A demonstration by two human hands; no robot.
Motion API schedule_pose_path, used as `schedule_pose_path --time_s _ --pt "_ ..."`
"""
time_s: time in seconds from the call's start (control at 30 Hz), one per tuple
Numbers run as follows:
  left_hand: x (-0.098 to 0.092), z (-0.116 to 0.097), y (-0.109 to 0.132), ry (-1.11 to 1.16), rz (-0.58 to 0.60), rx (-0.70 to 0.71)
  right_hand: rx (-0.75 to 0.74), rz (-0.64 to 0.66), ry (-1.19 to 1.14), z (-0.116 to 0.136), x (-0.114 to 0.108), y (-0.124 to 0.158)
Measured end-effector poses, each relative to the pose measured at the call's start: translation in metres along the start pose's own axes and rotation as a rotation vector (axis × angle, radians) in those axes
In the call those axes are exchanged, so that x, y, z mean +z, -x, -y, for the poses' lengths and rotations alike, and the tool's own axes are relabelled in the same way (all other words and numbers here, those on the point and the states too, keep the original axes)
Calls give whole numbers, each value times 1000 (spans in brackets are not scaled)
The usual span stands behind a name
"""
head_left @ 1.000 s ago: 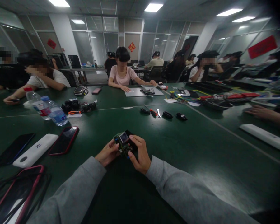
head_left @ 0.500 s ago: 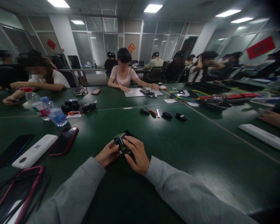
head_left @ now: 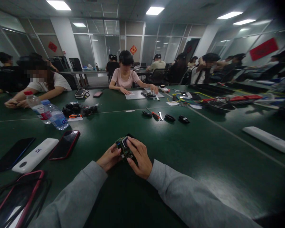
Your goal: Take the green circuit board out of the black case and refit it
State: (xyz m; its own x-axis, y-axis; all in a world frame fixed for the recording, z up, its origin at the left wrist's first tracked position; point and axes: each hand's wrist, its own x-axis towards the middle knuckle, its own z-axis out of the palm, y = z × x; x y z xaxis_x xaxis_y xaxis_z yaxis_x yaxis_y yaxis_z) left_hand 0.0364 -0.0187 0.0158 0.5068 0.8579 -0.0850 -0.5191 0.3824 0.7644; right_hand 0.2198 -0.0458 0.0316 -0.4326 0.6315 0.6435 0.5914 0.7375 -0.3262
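Observation:
A small green circuit board with a little screen (head_left: 123, 146) sits just above the green table (head_left: 185, 148), in front of me. My left hand (head_left: 108, 160) grips its left side with curled fingers. My right hand (head_left: 140, 157) closes over its right side, with the fingers laid across the screen and the top of the board. Both sleeves are grey. Part of the board is hidden under my right fingers.
A red-cased phone (head_left: 64, 144), a white power bank (head_left: 35, 155) and a dark phone (head_left: 11, 154) lie to my left, with two water bottles (head_left: 49, 112) behind. A red screwdriver (head_left: 154, 114) and small black parts (head_left: 184, 119) lie ahead. Other people sit around the table.
My right fingers have moved from beside the board onto its screen and top. The person's hand at the far right edge has left the view.

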Motion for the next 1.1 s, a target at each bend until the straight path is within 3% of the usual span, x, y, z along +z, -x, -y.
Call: schedule_pose_path --time_s 0.2,0.37,0.77,0.97,1.1 --pt "2 -1 1 1 26 -3 18 -89 20 1 -2 1" --pt "1 -1 0 3 11 -7 16 -7 66 0 -2 1" --pt "-1 0 0 17 6 -16 33 -107 -36 1 1 3" --pt "-3 0 0 27 -11 -16 25 -20 -10 2 1 3" --pt "-2 -1 0 22 -6 -14 38 -86 -47 2 1 3"
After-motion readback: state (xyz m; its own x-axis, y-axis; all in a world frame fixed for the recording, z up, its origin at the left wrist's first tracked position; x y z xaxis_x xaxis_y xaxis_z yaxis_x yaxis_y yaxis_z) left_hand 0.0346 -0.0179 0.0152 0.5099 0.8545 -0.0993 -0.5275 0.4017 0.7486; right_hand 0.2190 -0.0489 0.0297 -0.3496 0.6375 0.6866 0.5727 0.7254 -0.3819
